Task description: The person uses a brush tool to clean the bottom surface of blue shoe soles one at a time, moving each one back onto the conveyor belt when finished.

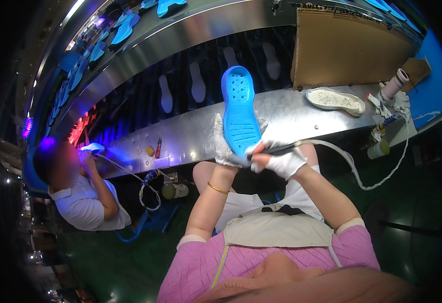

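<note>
A bright blue shoe sole (pixel 241 115), with holes at its far end and ridges nearer me, is held up over the metal bench edge. My left hand (pixel 224 146), in a whitish stained glove, grips it from the left and underneath. My right hand (pixel 284 162), also gloved, is closed round a black pen-shaped tool (pixel 277 150). A pale hose (pixel 346 155) runs from that tool off to the right. The tool's tip is at the sole's near end; whether it touches cannot be made out.
Soles lie on the dark conveyor (pixel 180 86) behind the metal bench (pixel 190 132). Right: a cardboard sheet (pixel 354 48), a whitish sole (pixel 336 101), a pink-and-white roll (pixel 395 83), a container (pixel 378 149). Left: a co-worker (pixel 87 197), a red tube (pixel 158 147). Upper shelf: blue soles (pixel 125 28).
</note>
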Demonstrator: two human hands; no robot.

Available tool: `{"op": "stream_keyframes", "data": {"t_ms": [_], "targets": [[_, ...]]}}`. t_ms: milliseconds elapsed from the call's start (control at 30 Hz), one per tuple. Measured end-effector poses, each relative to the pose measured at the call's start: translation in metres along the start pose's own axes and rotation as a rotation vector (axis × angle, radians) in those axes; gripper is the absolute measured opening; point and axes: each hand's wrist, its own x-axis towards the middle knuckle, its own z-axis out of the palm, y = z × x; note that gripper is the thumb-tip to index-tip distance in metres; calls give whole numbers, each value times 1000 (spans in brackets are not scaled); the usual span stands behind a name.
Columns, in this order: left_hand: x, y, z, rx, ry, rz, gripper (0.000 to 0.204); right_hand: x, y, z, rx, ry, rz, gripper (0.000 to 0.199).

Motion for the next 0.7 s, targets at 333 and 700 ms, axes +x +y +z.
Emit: {"op": "stream_keyframes", "data": {"t_ms": [333,700], "targets": [[-11,6,5,-76,-64,-105,79,1,-16,-2,-463,46,-399,19],[-41,-7,21,-93,-176,-207,85,63,-32,-72,-266,581,-390,11]]}}
